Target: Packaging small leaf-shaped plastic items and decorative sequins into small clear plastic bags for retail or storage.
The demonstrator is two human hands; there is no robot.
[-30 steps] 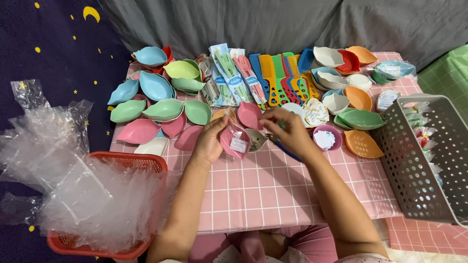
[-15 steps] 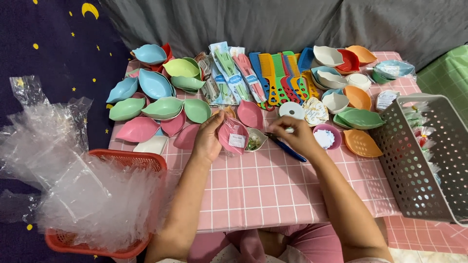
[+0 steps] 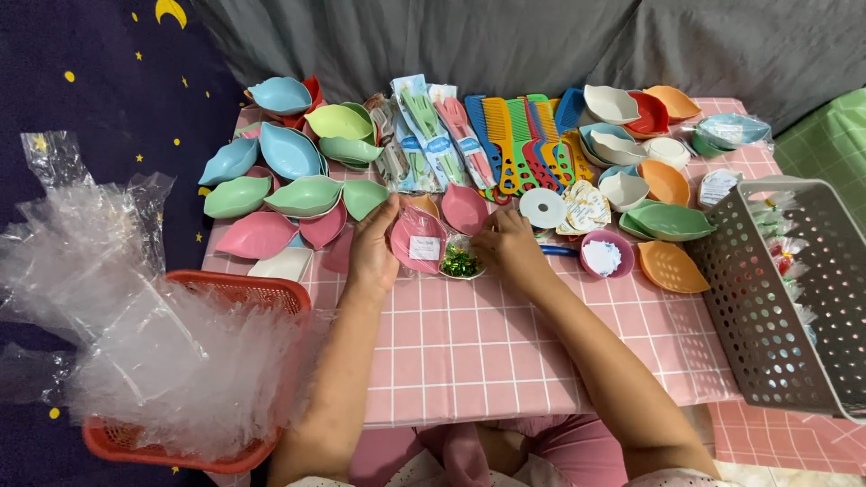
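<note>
My left hand point(image 3: 373, 245) grips a pink leaf-shaped dish in a clear bag point(image 3: 417, 243) with a white label, held just above the pink checked tablecloth point(image 3: 487, 352). My right hand point(image 3: 507, 243) has its fingers curled together, fingertips at a small dish of green pieces point(image 3: 461, 262) beside it. The grey perforated basket point(image 3: 783, 298) at right already holds some wrapped items. Many bare leaf dishes point(image 3: 289, 194) and the combs point(image 3: 519, 144) lie unbagged, so I judge most of the packing is left.
</note>
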